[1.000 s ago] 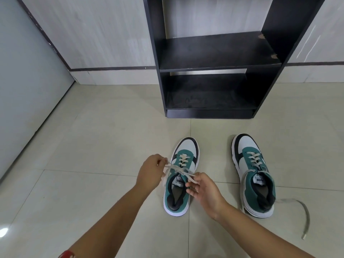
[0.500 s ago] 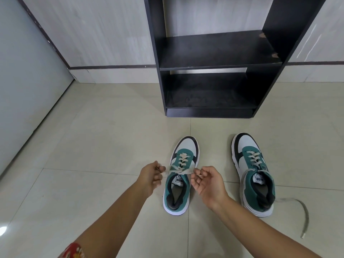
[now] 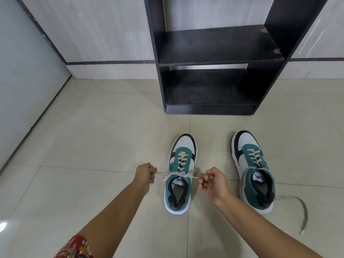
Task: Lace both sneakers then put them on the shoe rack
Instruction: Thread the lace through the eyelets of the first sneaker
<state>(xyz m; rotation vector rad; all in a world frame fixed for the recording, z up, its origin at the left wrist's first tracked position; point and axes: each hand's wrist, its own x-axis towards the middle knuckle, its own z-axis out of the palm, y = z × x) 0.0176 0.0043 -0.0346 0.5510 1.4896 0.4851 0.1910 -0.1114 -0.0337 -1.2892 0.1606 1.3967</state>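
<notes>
Two green, white and black sneakers stand on the tiled floor, toes toward the rack. The left sneaker (image 3: 179, 172) has its beige lace (image 3: 181, 174) drawn taut sideways across the tongue. My left hand (image 3: 144, 175) pinches one lace end to the shoe's left. On the shoe's right, my right hand (image 3: 214, 183) grips the other end. The right sneaker (image 3: 253, 170) stands apart, and its loose lace end (image 3: 302, 215) trails over the floor on its right. The black shoe rack (image 3: 214, 62) rises straight ahead with two bare shelves.
A grey door (image 3: 28, 67) runs along the left. A pale wall with a dark skirting stripe (image 3: 109, 62) stands behind the rack. Beige floor tiles (image 3: 104, 138) spread between the shoes and the rack.
Both hands have moved apart and away from the left sneaker, and the lace between them has gone from slack loops to a tight line.
</notes>
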